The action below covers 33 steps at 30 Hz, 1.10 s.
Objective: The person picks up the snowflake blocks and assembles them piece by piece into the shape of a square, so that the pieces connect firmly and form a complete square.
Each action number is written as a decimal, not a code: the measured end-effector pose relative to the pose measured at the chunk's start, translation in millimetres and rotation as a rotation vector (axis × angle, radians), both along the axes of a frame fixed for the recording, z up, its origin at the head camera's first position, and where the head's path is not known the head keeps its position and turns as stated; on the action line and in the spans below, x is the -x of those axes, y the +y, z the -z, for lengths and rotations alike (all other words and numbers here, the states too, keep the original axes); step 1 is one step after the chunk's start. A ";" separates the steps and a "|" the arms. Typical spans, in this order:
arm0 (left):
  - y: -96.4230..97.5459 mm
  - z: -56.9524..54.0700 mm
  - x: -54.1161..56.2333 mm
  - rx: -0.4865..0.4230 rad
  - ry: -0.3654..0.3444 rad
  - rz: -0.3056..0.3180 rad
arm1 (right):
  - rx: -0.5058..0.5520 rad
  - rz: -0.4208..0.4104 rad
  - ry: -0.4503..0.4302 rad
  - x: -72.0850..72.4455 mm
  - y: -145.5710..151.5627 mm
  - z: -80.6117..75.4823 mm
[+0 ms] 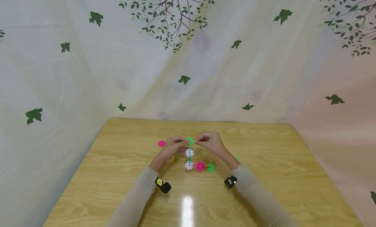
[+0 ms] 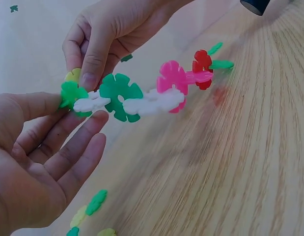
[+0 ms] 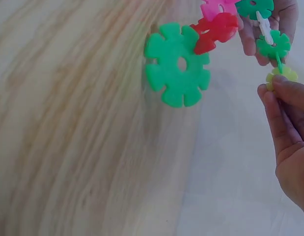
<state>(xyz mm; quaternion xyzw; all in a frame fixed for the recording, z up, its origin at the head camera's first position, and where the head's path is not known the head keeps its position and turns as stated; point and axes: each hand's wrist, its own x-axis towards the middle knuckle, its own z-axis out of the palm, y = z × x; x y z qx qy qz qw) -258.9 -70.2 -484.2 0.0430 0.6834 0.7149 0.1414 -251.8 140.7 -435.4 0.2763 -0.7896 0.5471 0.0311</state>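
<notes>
Table: light wood grain [image 1: 282,178]; a white glare [image 1: 187,210] nearer the person than the chain.
Backdrop: leaf-printed cloth [image 1: 147,73] beyond the chain and out to both sides.
Edges: far rim behind the chain; wood running wide left and right of it.
Stray: pink disc [image 1: 161,143], left of the chain.
Chain: flower discs [image 1: 189,153], between and below the hands, turning right at its near end.
Left hand: [image 1: 173,148] pinching the chain's green end disc [image 2: 69,93].
Right hand: [image 1: 212,143] fingertips narrow, pinching a yellow disc [image 3: 288,73] at that end; whether slotted, can't tell.

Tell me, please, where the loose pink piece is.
In the head view, the loose pink piece lies on the table, just left of the left hand.
</notes>
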 end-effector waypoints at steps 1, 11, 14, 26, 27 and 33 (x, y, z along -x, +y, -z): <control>0.1 0.3 0.3 -0.001 -0.001 0.005 | -0.004 -0.004 -0.008 0.8 -0.4 -0.4; 4.4 6.5 -3.5 -0.028 -0.007 -0.003 | -0.093 -0.008 -0.063 21.2 9.2 27.5; 6.4 6.6 -3.8 -0.039 -0.011 -0.017 | -0.143 -0.009 -0.058 22.2 19.8 26.0; 9.2 6.0 -2.3 -0.035 -0.029 -0.052 | -0.434 -0.044 -0.027 21.9 85.0 20.8; 9.6 5.5 -2.6 -0.030 -0.031 -0.053 | -0.454 -0.057 -0.030 21.3 91.7 19.8; 11.1 4.9 -3.7 -0.017 -0.020 -0.038 | -0.562 -0.119 -0.099 16.4 131.0 21.2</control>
